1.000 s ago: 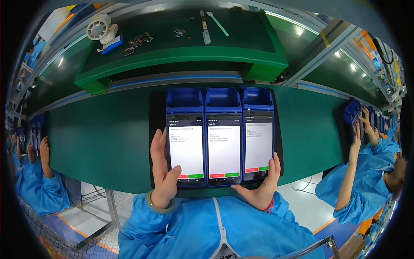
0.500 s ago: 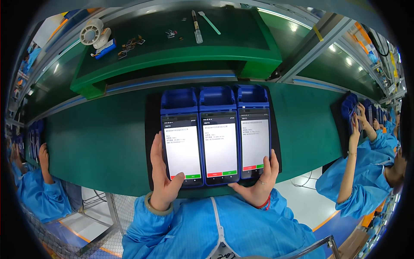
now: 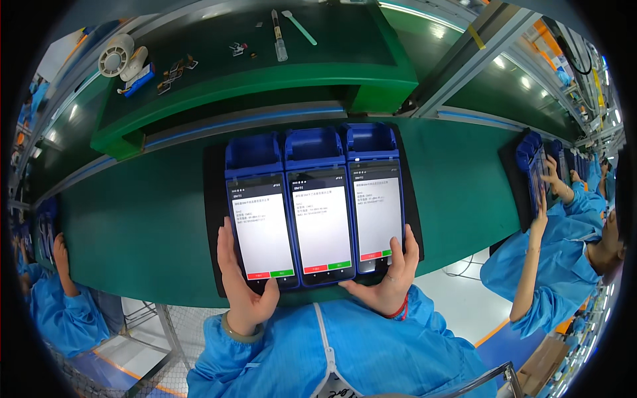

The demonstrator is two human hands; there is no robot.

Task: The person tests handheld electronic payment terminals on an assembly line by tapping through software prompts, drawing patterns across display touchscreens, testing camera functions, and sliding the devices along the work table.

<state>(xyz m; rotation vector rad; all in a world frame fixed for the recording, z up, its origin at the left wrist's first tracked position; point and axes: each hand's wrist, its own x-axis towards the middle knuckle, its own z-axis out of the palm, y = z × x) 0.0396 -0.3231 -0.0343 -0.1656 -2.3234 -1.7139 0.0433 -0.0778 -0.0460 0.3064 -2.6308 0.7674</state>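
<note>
Gripping a black tray from its near end, both hands sit at the two lower corners of a row of three blue handheld terminals that lie side by side on the green worktop. The left hand is cupped along the outer edge of the left terminal, fingers running up its side and thumb bent in over the lower bezel beside the red and green on-screen buttons. The right hand mirrors it on the right terminal, fingers curled up the outer edge, thumb lying under the screen; a red band shows at that wrist. Neither hand is closed tight; each is half open, pressing against a device or the tray edge, and whether they grip the tray or only the devices cannot be told. The middle terminal lies between the hands, touched by neither and about equally near to both thumbs. All three have their long axes pointing away from the person, lit screens up, blue printer ends farthest off. Beyond them runs a raised green shelf carrying a small white fan and a few tools. Other people in blue sleeves work to either side.
</note>
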